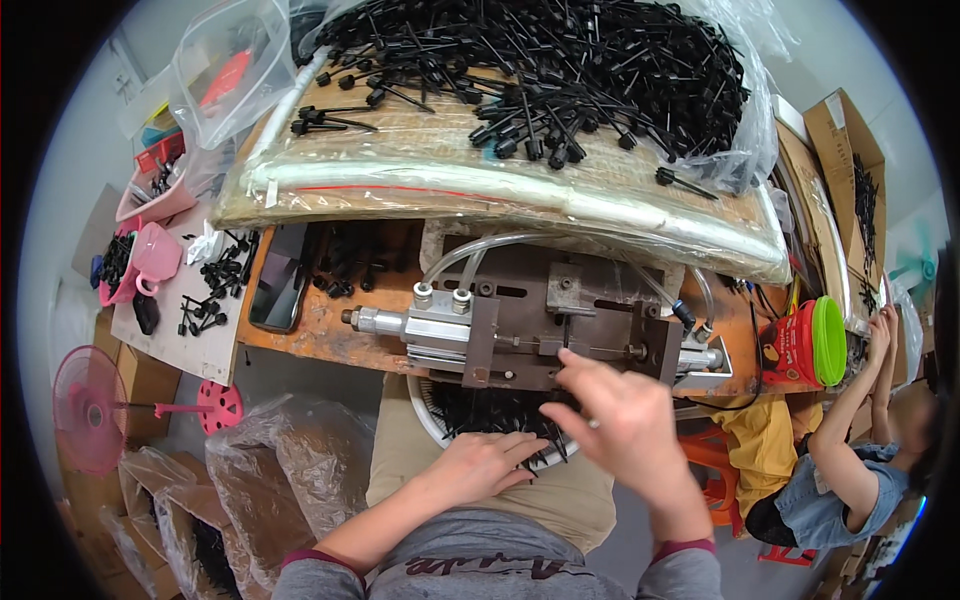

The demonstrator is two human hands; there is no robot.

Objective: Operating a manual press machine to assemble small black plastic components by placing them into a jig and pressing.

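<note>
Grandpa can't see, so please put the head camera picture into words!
A person's bare right hand is at a brown metal fixture with silver cylinders, while the left hand lies over a round white basket of thin black parts. Beyond, a heap of black knobbed rods lies on a plastic-wrapped brown board.

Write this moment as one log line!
left fingers: at black parts in white basin | right fingers: at metal fixture | phone: on bench
</note>
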